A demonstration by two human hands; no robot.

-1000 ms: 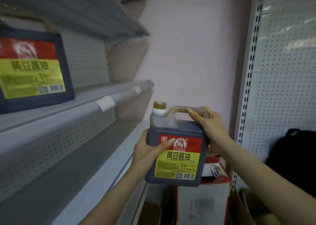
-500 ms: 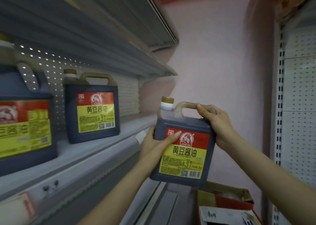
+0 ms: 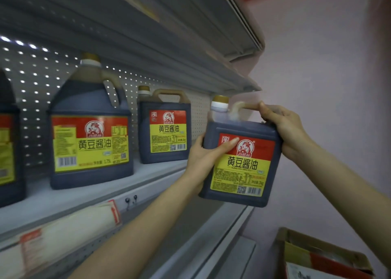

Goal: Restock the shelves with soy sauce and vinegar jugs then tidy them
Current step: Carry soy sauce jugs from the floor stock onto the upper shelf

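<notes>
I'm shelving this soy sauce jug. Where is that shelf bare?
Bare room lies right of the square soy sauce jug, toward the pink wall, though the held jug hides part. The front strip of the shelf is also bare. Left is crowded: the 1.75L jug and the edge jug stand close.

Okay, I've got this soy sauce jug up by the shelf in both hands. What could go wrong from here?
1. The held jug hangs in the air off the edge of the shelf. If the right hand slips on the handle, it probably falls.
2. Its cap sits close under the upper shelf and could knock it.
3. Sliding in, it may bump the square jug.
</notes>
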